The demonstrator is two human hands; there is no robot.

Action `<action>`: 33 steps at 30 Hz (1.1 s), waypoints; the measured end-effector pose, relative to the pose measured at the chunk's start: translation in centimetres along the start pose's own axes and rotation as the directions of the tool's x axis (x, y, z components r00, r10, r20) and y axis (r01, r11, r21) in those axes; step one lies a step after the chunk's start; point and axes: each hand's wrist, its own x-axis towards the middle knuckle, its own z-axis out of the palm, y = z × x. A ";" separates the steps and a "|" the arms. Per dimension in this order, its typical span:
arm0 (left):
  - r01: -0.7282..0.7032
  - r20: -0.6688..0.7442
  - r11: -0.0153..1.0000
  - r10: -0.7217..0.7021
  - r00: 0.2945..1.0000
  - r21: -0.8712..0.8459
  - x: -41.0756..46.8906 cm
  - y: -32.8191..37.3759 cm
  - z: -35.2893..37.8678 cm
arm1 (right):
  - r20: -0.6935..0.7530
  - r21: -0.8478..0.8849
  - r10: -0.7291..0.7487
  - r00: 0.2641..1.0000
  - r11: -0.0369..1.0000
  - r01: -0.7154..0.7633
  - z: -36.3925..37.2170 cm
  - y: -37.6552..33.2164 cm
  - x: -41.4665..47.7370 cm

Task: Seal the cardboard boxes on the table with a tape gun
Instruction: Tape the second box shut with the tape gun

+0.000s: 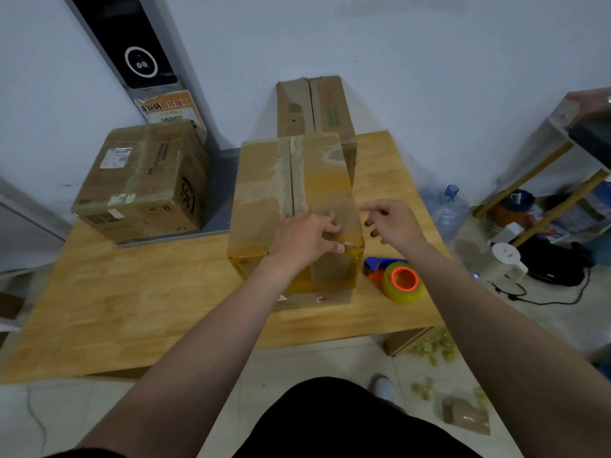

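A cardboard box [264, 180] stands in the middle of the wooden table [132, 309], its top flaps closed along a centre seam with old tape marks. My left hand [305, 238] lies flat on the box's near top edge, fingers spread over a strip of yellowish tape at the corner. Just off the box's right side hovers my right hand [393, 223], fingers apart and holding nothing. The tape gun [396, 279], blue and orange with a yellow tape roll, lies on the table right of the box. A second box [145, 180] sits at the left, a third [314, 107] stands behind.
A grey wall runs behind the table. A water bottle [446, 209], a white kettle [509, 262] with cables and a shelf unit [545, 180] crowd the floor at right. Scraps of tape and cardboard [463, 414] litter the floor near my feet.
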 end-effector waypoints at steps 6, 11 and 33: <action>0.049 -0.007 0.997 -0.050 0.999 -0.063 2.0 2.5 -1.4 | 0.052 -0.073 0.115 0.992 0.991 -0.111 -2.6 5.6 3.2; 0.217 0.028 0.974 -0.215 0.976 -0.061 6.0 5.0 0.0 | 0.192 -0.301 0.326 0.926 0.917 -0.260 -4.1 12.9 5.2; 0.504 -0.058 0.835 -0.505 0.861 0.222 14.2 9.5 3.3 | 0.238 -0.310 0.531 0.813 0.835 -0.455 -1.0 23.1 8.9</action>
